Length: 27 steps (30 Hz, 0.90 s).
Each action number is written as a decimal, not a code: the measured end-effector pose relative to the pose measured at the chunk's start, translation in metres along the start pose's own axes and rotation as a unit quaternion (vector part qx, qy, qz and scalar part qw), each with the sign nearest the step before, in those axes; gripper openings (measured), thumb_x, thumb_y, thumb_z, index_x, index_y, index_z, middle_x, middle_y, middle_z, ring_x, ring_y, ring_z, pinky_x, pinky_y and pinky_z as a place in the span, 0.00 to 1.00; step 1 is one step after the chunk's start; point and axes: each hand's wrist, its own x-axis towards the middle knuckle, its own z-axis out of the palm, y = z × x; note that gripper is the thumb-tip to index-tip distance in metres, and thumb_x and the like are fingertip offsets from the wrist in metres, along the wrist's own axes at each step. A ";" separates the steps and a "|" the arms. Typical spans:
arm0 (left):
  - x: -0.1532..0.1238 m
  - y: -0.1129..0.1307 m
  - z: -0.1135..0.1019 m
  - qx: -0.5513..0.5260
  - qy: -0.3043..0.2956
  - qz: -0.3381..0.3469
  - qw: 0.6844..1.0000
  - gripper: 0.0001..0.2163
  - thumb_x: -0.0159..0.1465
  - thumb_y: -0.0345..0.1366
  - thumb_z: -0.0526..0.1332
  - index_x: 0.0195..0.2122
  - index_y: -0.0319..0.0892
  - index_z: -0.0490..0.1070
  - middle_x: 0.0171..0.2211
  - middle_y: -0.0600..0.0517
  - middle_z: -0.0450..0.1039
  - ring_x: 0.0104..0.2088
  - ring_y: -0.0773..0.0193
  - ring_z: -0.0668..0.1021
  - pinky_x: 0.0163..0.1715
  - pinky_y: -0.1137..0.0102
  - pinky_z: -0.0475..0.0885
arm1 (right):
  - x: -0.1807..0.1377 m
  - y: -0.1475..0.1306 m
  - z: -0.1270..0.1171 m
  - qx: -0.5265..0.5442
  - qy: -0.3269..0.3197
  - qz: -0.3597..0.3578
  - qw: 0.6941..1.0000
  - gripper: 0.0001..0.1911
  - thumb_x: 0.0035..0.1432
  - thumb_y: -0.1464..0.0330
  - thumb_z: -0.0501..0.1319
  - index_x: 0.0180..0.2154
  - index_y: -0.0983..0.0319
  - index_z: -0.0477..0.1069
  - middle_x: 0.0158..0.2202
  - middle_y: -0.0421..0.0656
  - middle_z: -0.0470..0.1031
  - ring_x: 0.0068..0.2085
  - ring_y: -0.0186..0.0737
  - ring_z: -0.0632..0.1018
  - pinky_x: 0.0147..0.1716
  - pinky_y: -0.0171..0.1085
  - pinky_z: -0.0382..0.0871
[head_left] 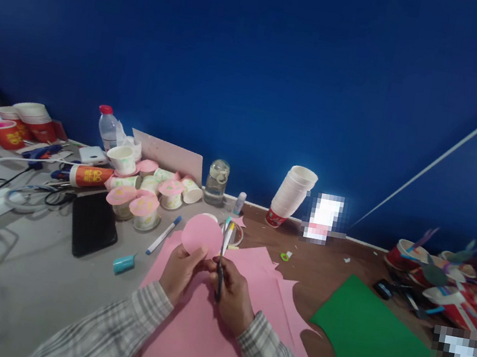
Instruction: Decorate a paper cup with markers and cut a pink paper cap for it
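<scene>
My left hand (180, 270) pinches a round pink paper disc (201, 235) by its lower edge and holds it up above the table. My right hand (234, 293) is closed around a pair of scissors (223, 256), whose blades point up beside the right edge of the disc. Both hands hover over large pink paper sheets (211, 334) with jagged cut edges. Plaid sleeves cover both forearms.
A green sheet (378, 351) lies to the right. A black phone (92, 223), a blue-capped marker (164, 234), a teal cap (124, 263), pink-topped paper cups (143, 208), a cup stack (292, 194), bottles and cables crowd the left and back. Decorated red cups (446, 283) sit at the right.
</scene>
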 end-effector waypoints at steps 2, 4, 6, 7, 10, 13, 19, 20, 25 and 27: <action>0.001 0.000 -0.001 0.008 -0.011 -0.002 1.000 0.16 0.36 0.45 0.69 0.20 0.39 0.69 0.12 0.52 0.70 0.15 0.60 0.73 0.17 0.66 0.71 | 0.001 0.002 -0.002 -0.002 0.017 -0.009 1.000 0.18 0.44 0.61 0.63 0.38 0.61 0.69 0.18 0.34 0.64 0.17 0.30 0.62 0.13 0.28 0.57; 0.001 0.001 -0.003 0.024 -0.022 -0.003 0.999 0.16 0.38 0.45 0.68 0.21 0.38 0.70 0.12 0.51 0.70 0.16 0.59 0.73 0.18 0.66 0.72 | 0.002 0.002 -0.005 0.013 0.042 -0.037 0.998 0.18 0.45 0.62 0.63 0.39 0.61 0.68 0.19 0.34 0.64 0.17 0.31 0.63 0.15 0.28 0.59; 0.002 0.000 -0.006 0.053 -0.036 0.001 0.998 0.16 0.40 0.46 0.67 0.21 0.37 0.70 0.13 0.50 0.70 0.16 0.59 0.73 0.17 0.66 0.72 | 0.003 -0.002 -0.009 0.038 0.061 -0.078 0.994 0.19 0.44 0.62 0.64 0.40 0.60 0.68 0.22 0.35 0.67 0.19 0.32 0.65 0.18 0.30 0.62; 0.001 0.000 -0.007 0.079 -0.044 0.010 0.996 0.15 0.41 0.46 0.66 0.21 0.37 0.71 0.13 0.50 0.70 0.17 0.59 0.73 0.16 0.65 0.72 | 0.005 -0.004 -0.012 0.054 0.067 -0.097 0.992 0.20 0.43 0.63 0.64 0.40 0.59 0.67 0.24 0.36 0.68 0.21 0.33 0.67 0.19 0.30 0.63; 0.000 0.002 -0.013 0.216 -0.079 0.115 0.966 0.12 0.50 0.44 0.60 0.26 0.38 0.72 0.18 0.50 0.71 0.19 0.58 0.74 0.17 0.64 0.73 | 0.011 -0.010 -0.018 0.133 0.081 -0.115 0.981 0.22 0.39 0.65 0.67 0.40 0.58 0.67 0.28 0.39 0.72 0.25 0.35 0.70 0.22 0.30 0.65; 0.000 0.007 -0.020 0.368 -0.127 0.353 0.851 0.08 0.55 0.35 0.57 0.34 0.44 0.72 0.33 0.47 0.71 0.28 0.59 0.75 0.27 0.63 0.75 | 0.018 -0.008 -0.022 0.253 0.082 -0.063 0.962 0.20 0.38 0.62 0.68 0.36 0.59 0.69 0.24 0.37 0.73 0.18 0.31 0.66 0.17 0.28 0.61; 0.005 0.020 -0.033 0.468 -0.114 0.572 0.664 0.14 0.55 0.33 0.56 0.43 0.46 0.68 0.42 0.45 0.59 0.34 0.59 0.73 0.32 0.63 0.74 | 0.022 -0.002 -0.023 0.339 0.030 0.025 0.940 0.21 0.35 0.60 0.69 0.33 0.62 0.72 0.16 0.33 0.68 0.12 0.26 0.62 0.12 0.27 0.58; 0.007 0.022 -0.035 0.487 -0.113 0.586 0.638 0.14 0.55 0.33 0.57 0.44 0.47 0.67 0.42 0.45 0.59 0.36 0.58 0.72 0.33 0.62 0.73 | 0.021 -0.003 -0.023 0.346 0.025 0.035 0.937 0.20 0.34 0.62 0.70 0.33 0.62 0.72 0.16 0.33 0.67 0.11 0.26 0.62 0.12 0.27 0.58; 0.009 0.026 -0.039 0.556 -0.105 0.630 0.532 0.17 0.54 0.31 0.57 0.46 0.50 0.65 0.41 0.45 0.62 0.41 0.53 0.71 0.38 0.57 0.71 | 0.019 -0.007 -0.024 0.321 0.002 0.069 0.945 0.21 0.32 0.64 0.71 0.33 0.63 0.72 0.15 0.32 0.66 0.12 0.26 0.61 0.10 0.25 0.55; 0.008 0.025 -0.040 0.554 -0.111 0.625 0.539 0.18 0.54 0.31 0.57 0.46 0.50 0.65 0.41 0.45 0.63 0.41 0.53 0.71 0.38 0.58 0.71 | 0.019 -0.006 -0.024 0.293 0.002 0.073 0.953 0.22 0.31 0.65 0.71 0.33 0.62 0.72 0.16 0.33 0.66 0.13 0.27 0.63 0.10 0.25 0.55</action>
